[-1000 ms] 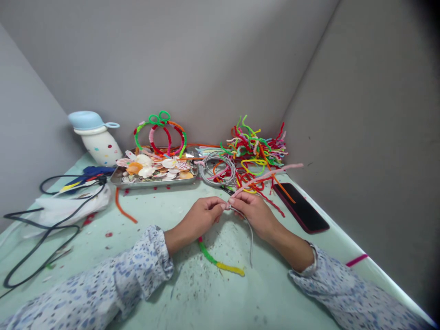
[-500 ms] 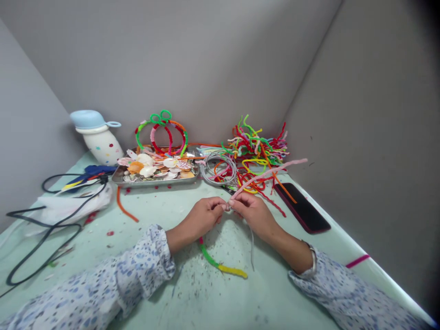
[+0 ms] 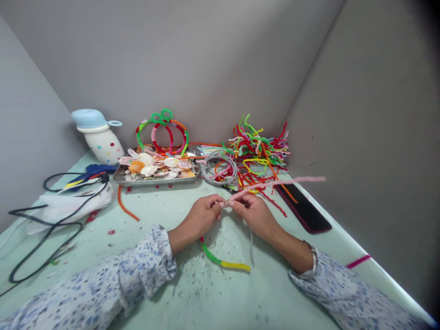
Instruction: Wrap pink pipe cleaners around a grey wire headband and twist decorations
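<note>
My left hand (image 3: 202, 214) and my right hand (image 3: 252, 211) meet fingertip to fingertip over the pale green table (image 3: 192, 293). Both pinch the near end of a long pale pink pipe cleaner (image 3: 282, 182), which sticks out to the right, almost level. A thin grey wire (image 3: 252, 245) hangs from under my right hand down to the table. A green and yellow pipe cleaner (image 3: 223, 261) lies on the table just below my hands.
A metal tray of seashells (image 3: 156, 170) stands behind, with pipe-cleaner hoops (image 3: 161, 133) at the wall. A tangle of coloured pipe cleaners (image 3: 256, 146), a wire coil (image 3: 218, 168), a dark phone (image 3: 304, 208), a white jug (image 3: 99, 137), black cables (image 3: 44, 229), an orange pipe cleaner (image 3: 125, 206).
The far end of the pink pipe cleaner has swung down and to the right, from slanting upward to nearly level. Both hands stayed pinched together and shifted slightly up.
</note>
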Tool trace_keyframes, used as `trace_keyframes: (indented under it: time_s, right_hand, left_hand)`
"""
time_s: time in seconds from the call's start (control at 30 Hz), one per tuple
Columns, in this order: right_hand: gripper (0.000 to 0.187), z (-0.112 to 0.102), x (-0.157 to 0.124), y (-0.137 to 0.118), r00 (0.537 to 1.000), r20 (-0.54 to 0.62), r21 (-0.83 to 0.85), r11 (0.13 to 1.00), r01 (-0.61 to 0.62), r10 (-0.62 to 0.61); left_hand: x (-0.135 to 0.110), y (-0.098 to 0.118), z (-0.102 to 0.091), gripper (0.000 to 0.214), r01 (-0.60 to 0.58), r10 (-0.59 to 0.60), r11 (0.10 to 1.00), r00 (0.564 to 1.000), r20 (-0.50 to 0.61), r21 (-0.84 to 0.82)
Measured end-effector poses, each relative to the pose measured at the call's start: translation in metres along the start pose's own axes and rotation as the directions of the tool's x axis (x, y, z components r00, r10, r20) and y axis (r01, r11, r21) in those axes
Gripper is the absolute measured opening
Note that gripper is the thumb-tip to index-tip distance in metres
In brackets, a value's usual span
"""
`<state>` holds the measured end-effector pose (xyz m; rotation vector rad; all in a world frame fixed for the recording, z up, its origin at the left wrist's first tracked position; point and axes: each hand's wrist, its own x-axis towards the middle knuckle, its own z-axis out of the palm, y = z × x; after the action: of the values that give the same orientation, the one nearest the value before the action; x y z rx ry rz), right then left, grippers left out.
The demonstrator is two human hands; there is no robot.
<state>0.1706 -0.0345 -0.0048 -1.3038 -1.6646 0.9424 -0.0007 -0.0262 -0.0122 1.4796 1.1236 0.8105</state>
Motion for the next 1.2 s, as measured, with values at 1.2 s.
trace_keyframes:
  time_s: [1.2]
  right_hand:
    - [0.016, 0.0009, 0.0022, -0.0061, 0.986, 0.071, 0.110, 0.981, -0.159, 0.151]
  left_hand:
    - [-0.0040, 0.0018, -0.0005, 0.018, 0.019, -0.025, 0.995, 0.998, -0.059, -0.100]
